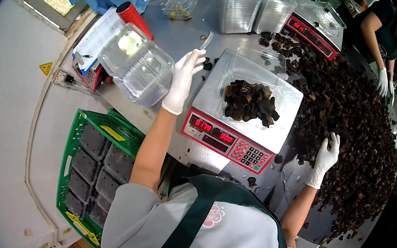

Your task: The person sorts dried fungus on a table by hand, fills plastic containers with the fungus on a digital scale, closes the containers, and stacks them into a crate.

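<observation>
My left hand (185, 78), in a white glove, is raised left of the scale with its fingers apart. Just beyond its fingertips is a narrow whitish strip (207, 40); whether they touch is unclear. My right hand (326, 158), also gloved, is open at the near left edge of a big heap of dark wood ear mushrooms (355, 142). Between my hands stands a red and silver digital scale (282, 111) reading 0.179. On it sits an open clear plastic box (224, 108) holding wood ear mushrooms (250, 102), its lid (264, 59) folded back.
Empty clear boxes (144, 72) lie left, beside a clipboard (95, 39) and red cylinder (134, 19). Stacked boxes (241, 12) and a second scale (312, 35) stand behind. A green crate (70, 156) holds filled boxes. Another person's gloved hands (383, 84) are across the heap.
</observation>
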